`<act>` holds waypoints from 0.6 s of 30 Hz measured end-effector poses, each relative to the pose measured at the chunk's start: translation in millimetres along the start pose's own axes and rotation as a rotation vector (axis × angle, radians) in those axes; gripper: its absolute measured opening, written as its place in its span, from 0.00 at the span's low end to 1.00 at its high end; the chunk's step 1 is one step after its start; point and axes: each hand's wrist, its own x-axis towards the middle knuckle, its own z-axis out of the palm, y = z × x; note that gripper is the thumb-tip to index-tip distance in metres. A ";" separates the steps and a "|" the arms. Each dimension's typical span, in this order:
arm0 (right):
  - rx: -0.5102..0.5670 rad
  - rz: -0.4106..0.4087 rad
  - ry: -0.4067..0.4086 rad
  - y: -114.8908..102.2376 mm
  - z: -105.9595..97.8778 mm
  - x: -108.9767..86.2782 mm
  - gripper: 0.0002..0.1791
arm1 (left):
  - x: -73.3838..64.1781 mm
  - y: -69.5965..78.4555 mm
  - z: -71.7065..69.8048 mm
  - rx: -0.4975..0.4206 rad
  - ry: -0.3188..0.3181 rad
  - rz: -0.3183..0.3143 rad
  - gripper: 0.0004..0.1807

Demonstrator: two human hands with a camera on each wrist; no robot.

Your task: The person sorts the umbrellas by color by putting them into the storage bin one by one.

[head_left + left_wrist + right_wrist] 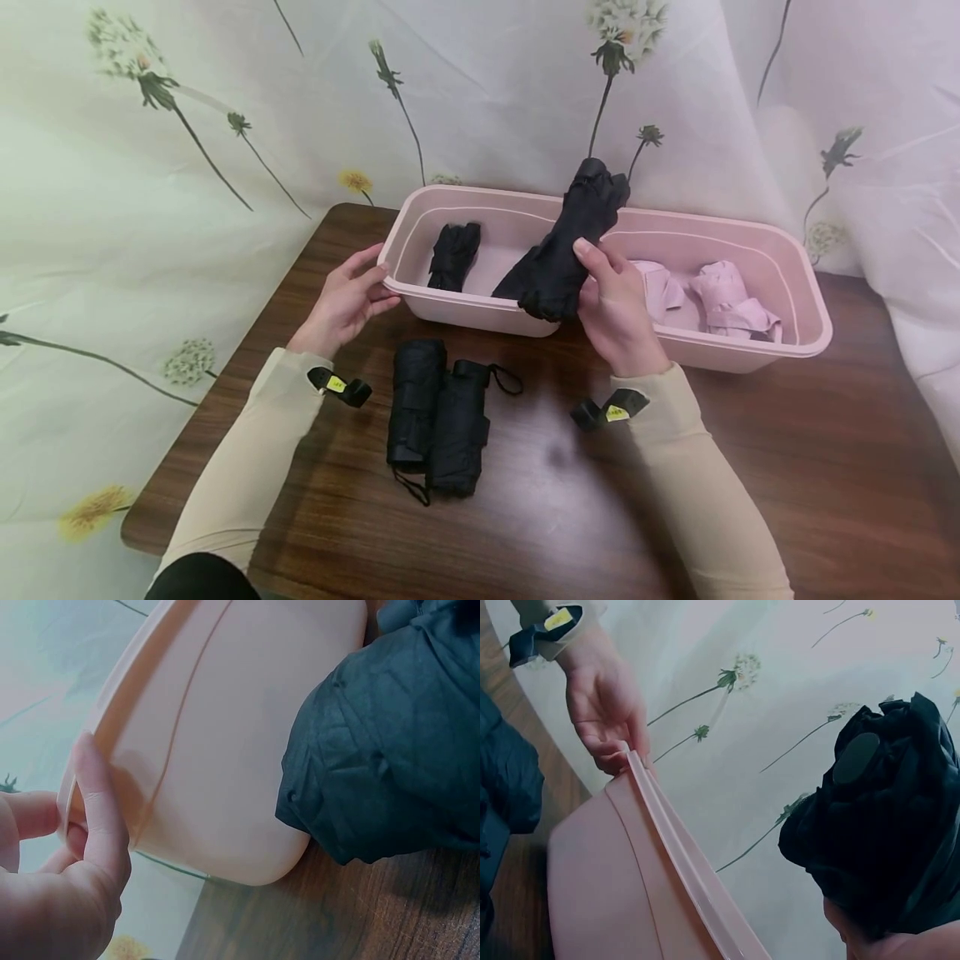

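My right hand (618, 312) grips a black folding umbrella (573, 237) with loose, bunched fabric, tilted over the right part of the left pink bin (480, 318). In the right wrist view the umbrella's round end cap (856, 759) shows amid the folds. At the left end of that bin my left hand (347, 302) pinches the rim between thumb and fingers, as the left wrist view shows at the rim (96, 712). One small black folded umbrella (454, 254) lies inside the bin. Two more, a left one (415, 404) and a right one (459, 429), lie side by side on the table.
A second pink bin (720, 358) stands to the right, holding pink folded cloth bundles (727, 300). Both bins stand near the back of the dark wooden table (540, 517). Behind them hangs a pale curtain (480, 92) printed with dandelions.
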 end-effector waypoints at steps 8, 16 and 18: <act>-0.079 0.034 -0.040 3.1 4.6 11.0 0.23 | -0.4 0.2 -0.2 0.000 0.003 0.000 0.30; -0.118 0.043 0.041 8.7 7.4 18.0 0.34 | -0.6 0.3 0.8 0.010 0.005 -0.001 0.30; -0.140 0.031 0.076 10.0 8.7 20.3 0.35 | -0.4 0.4 0.5 0.009 0.006 0.001 0.29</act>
